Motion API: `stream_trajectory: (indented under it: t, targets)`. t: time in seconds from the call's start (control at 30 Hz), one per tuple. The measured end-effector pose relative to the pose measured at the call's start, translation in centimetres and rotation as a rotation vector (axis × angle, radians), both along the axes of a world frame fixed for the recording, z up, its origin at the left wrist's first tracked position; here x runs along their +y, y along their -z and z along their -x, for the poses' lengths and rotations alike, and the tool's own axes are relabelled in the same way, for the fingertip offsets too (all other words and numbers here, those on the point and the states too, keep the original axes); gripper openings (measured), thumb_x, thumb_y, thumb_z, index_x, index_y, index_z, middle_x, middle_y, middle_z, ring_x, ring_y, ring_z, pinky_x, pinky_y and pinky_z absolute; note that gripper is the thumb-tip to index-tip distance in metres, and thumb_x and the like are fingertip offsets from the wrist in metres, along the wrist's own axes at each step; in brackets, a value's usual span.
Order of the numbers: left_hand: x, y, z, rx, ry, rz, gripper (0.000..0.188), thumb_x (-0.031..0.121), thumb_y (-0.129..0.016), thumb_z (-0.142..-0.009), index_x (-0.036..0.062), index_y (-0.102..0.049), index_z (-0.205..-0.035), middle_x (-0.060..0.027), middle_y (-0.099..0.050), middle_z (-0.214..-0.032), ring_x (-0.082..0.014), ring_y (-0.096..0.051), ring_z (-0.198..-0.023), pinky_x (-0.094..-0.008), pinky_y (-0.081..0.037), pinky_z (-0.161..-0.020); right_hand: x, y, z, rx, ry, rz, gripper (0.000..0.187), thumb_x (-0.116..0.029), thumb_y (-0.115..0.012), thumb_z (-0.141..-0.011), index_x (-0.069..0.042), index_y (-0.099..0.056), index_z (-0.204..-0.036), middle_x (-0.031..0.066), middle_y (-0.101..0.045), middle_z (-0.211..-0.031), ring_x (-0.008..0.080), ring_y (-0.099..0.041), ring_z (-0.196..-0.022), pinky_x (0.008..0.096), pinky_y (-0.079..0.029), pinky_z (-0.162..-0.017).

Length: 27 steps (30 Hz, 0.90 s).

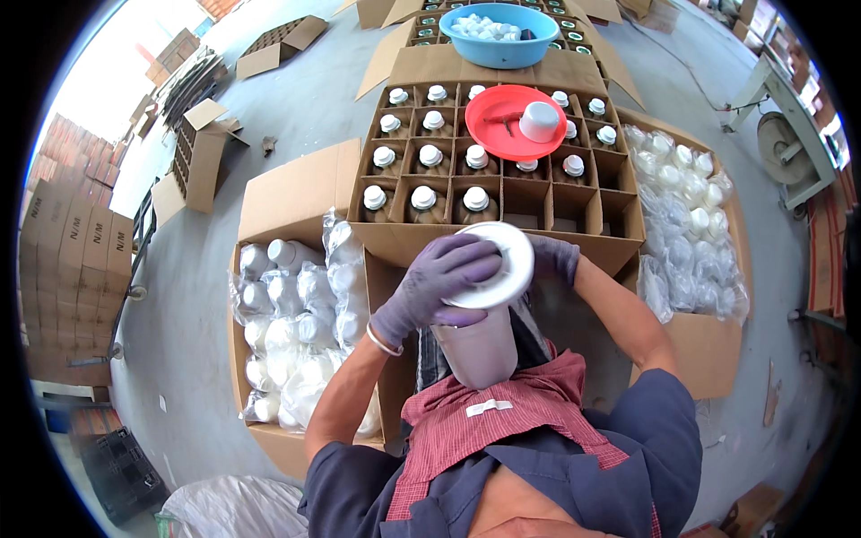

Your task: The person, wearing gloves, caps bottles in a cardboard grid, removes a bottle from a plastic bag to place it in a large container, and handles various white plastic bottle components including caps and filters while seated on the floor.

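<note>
In front of my chest, my left hand (444, 280), in a purple-grey glove, is closed around a white round plastic piece (509, 269) with a wide rim. Its thumb lies under the rim and its fingers over the top. Directly below, a pale plastic tub (480, 354) stands against my red checked apron; whether it joins the round piece I cannot tell. My right hand (558, 258), gloved too, reaches behind the round piece, which hides its fingers. Just beyond is a divided carton (498, 235) of brown bottles with white caps, several near-right compartments without bottles.
A red dish (484, 142) with a white cup (539, 121) rests on the bottles. Farther back stands a blue basin (498, 56) of white caps. Cartons of bagged white bottles flank me, left (300, 179) and right (695, 359). A metal-framed machine (789, 143) stands far right.
</note>
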<state>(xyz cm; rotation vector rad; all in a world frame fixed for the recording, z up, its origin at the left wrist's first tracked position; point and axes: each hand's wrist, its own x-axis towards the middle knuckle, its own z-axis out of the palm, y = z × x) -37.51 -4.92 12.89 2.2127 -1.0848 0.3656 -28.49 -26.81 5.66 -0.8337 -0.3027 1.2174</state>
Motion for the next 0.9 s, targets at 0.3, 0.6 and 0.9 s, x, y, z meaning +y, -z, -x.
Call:
stream_trajectory:
  t: [0.3,0.6,0.9]
  targets:
    - [2.5,4.9,3.2,0.424,0.022,0.020,0.054,0.037,-0.067,-0.078,0.0077,-0.061,-0.123,-0.0160,-0.058,-0.127,-0.0366,-0.053,-0.120,-0.0464,-0.039,-0.103,1.8,-0.2,4.0,-0.753,0.256,0.391,0.045,-0.033,-0.050,-0.099,0.002,-0.056,-0.127,0.0138,-0.061,-0.119,0.0211,-0.054,-0.115,0.0322,-0.040,-0.103]
    - [0.8,6.2,6.4,0.425,-0.096,-0.047,0.072,0.059,-0.054,-0.084,0.0043,-0.053,-0.132,-0.0186,-0.050,-0.134,-0.0404,-0.045,-0.125,-0.0491,-0.034,-0.107,3.0,2.2,4.3,-0.817,-0.104,0.295,0.042,-0.031,-0.041,-0.101,0.000,-0.056,-0.126,0.0132,-0.059,-0.125,0.0229,-0.056,-0.115,0.0321,-0.041,-0.101]
    - [-3.1,11.3,7.7,0.995,-0.404,0.995,0.049,0.020,-0.042,-0.102,-0.0040,-0.035,-0.144,-0.0150,-0.045,-0.143,-0.0220,-0.043,-0.131,-0.0310,-0.031,-0.111,-4.8,-2.4,9.5,-1.199,0.265,0.538,0.044,-0.033,-0.050,-0.097,0.000,-0.058,-0.124,0.0197,-0.057,-0.122,0.0313,-0.055,-0.114,0.0380,-0.043,-0.099]
